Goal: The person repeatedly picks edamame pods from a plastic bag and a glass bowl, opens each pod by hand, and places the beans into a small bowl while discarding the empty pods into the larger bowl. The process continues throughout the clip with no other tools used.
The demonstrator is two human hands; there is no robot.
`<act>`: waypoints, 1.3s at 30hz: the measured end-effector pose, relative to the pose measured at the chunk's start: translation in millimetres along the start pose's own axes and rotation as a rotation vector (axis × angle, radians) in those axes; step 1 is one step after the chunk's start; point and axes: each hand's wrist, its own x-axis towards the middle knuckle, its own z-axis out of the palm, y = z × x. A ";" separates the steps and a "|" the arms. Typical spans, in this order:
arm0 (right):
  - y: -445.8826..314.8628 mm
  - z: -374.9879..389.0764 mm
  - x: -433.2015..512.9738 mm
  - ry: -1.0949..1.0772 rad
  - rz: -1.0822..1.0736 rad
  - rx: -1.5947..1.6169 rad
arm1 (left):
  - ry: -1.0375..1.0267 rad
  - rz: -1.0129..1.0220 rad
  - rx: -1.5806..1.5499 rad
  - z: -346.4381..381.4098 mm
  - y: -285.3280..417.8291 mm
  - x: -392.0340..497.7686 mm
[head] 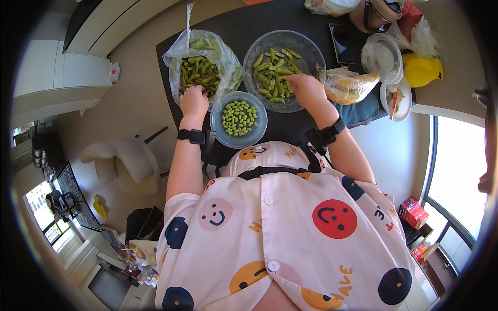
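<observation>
My left hand [194,102] reaches into the mouth of a clear plastic bag full of green edamame pods [200,72]; its fingertips rest at the near edge of the pods, and whether they grip one is hidden. Over the right side of a large clear bowl [284,39] is my right hand [309,90], its fingers touching the flattened, split pods [274,74] inside. I cannot see clearly if it holds a pod. Between and nearer to me stands a smaller translucent bowl [238,142] with many shelled green beans [238,118] on its bottom.
Right of the large bowl lie plastic-wrapped bananas [350,86] and a dark tablet [342,43]. Beyond are stacked clear containers [382,58], a yellow container [422,70], a white plate [404,101] and a pinkish pot [374,15]. A beige chair [126,165] stands left of the black table [233,17].
</observation>
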 end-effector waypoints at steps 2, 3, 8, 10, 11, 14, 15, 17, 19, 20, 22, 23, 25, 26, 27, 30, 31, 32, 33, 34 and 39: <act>0.6 -5.4 5.5 -0.138 0.201 0.318 | -0.033 -0.013 -0.023 -0.4 -2.5 2.7; 1.8 -7.4 8.4 -0.207 0.301 0.477 | -0.049 -0.020 -0.036 -1.0 -2.6 3.8; 10.9 3.3 7.1 -0.224 0.375 0.951 | 0.014 0.011 -0.117 0.7 -4.2 -0.2; 8.2 2.9 6.1 -0.209 0.372 1.076 | 0.006 0.028 -0.151 1.4 -5.1 -1.6; 6.3 1.8 5.0 -0.203 0.391 1.137 | 0.011 0.040 -0.171 2.1 -5.0 -2.7; -2.8 -10.2 6.7 -0.197 0.418 1.107 | 0.008 0.082 -0.182 3.0 -5.0 -2.8; -4.6 -12.7 7.2 -0.198 0.422 1.062 | 0.004 0.097 -0.177 3.0 -4.8 -2.5; -4.2 -10.8 6.2 -0.168 0.362 0.909 | 0.006 0.110 -0.159 2.6 -3.8 -2.4; -4.8 -11.0 6.4 -0.137 0.317 0.748 | 0.052 0.108 -0.176 0.8 -2.7 -2.4; -5.8 -12.6 6.6 -0.120 0.301 0.664 | 0.097 0.099 -0.202 -1.3 -2.2 -3.2; -15.1 -20.9 7.5 -0.109 0.287 0.470 | 0.197 0.085 -0.254 -6.3 -1.9 -6.1; -20.3 -27.8 7.7 -0.112 0.287 0.360 | 0.254 0.081 -0.280 -9.8 -1.3 -7.4; -20.7 -27.5 7.0 -0.087 0.261 0.216 | 0.313 0.028 -0.354 -23.7 4.1 -9.5; -13.3 -18.1 6.1 -0.062 0.234 0.183 | 0.315 -0.023 -0.401 -33.7 10.7 -10.5; -8.1 -9.9 5.1 -0.037 0.204 0.148 | 0.320 -0.077 -0.450 -42.3 17.3 -11.5; -1.8 3.1 1.1 0.044 0.121 0.062 | 0.396 0.026 -0.769 -58.3 41.8 -14.4; 1.3 8.6 -0.6 0.120 0.029 0.018 | 0.399 0.057 -0.882 -62.2 52.4 -15.2; 4.8 14.1 -2.2 0.195 -0.062 -0.027 | 0.360 0.099 -1.024 -63.1 63.0 -15.4; 6.2 17.1 -3.2 0.271 -0.154 -0.072 | 0.276 0.140 -0.932 -67.0 67.8 -16.0; -2.1 8.5 -0.8 0.120 0.007 -0.024 | 0.207 0.154 -0.940 -69.2 76.9 -17.7; -20.0 -20.0 5.2 -0.233 0.330 0.114 | -0.326 0.117 -1.333 -66.9 121.4 -20.5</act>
